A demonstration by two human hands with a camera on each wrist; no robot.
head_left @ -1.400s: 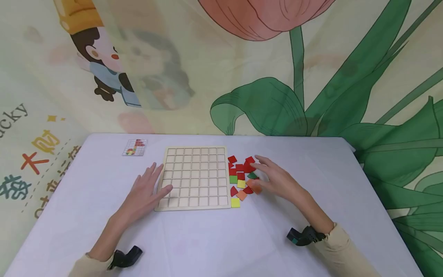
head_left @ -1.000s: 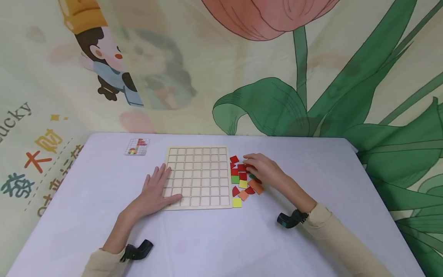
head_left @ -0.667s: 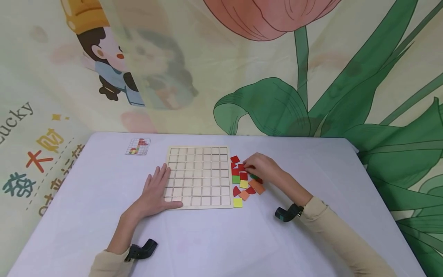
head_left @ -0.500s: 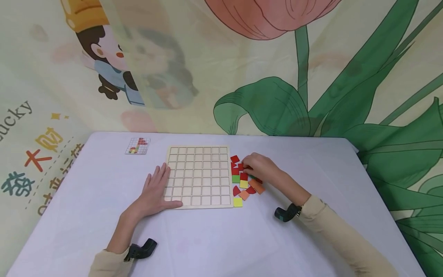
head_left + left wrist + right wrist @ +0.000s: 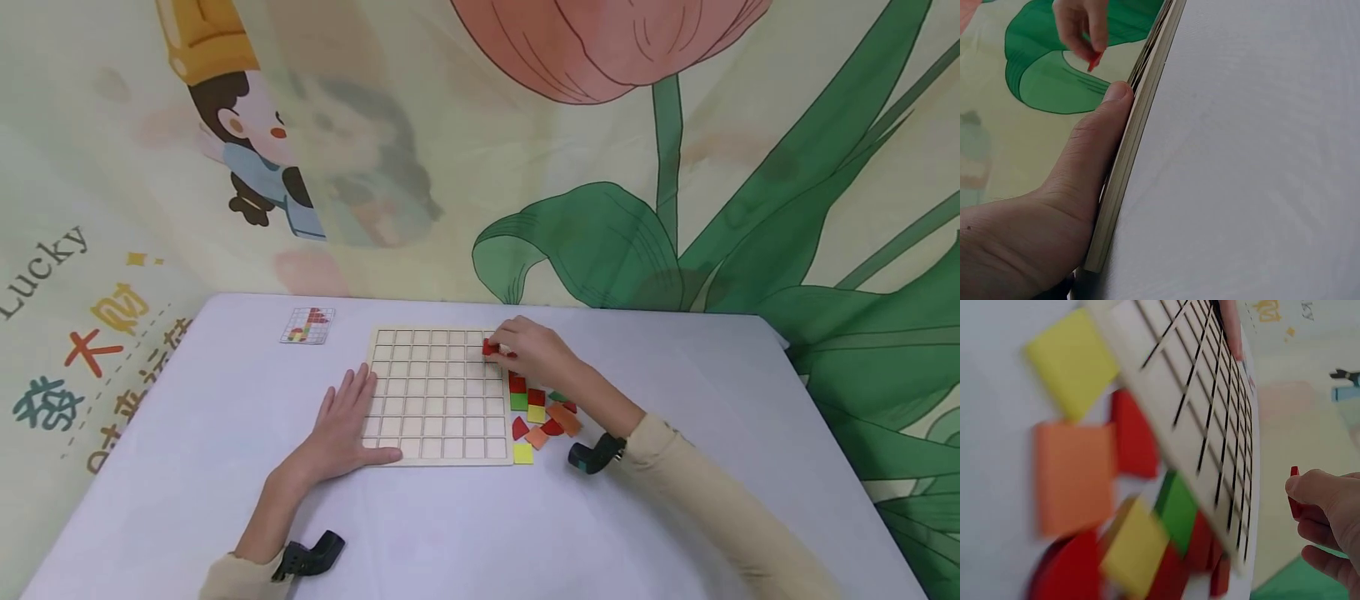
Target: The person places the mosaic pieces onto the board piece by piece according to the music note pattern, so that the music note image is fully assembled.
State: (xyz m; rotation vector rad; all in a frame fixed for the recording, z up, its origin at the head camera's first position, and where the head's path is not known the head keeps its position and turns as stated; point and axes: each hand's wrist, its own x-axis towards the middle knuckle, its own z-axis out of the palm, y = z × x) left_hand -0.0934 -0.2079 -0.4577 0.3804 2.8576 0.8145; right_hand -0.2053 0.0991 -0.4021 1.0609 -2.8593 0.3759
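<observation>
Starting L: our L hand (image 5: 337,437), fingers straight & gripping nothing, lies along the L edge of the board (image 5: 442,398), thumb by the near edge; we'd do well to brace it lightly there so it can't skid. Moving R, we'd prob. want a light pinch and the red piece (image 5: 490,347) kept clear of the ridges till lined up. It's held betw. thumb & fingertips of our R hand (image 5: 536,346), poking out L of them, approx. over the board's back R corner; loose pieces (image 5: 552,427) lie R of the board
</observation>
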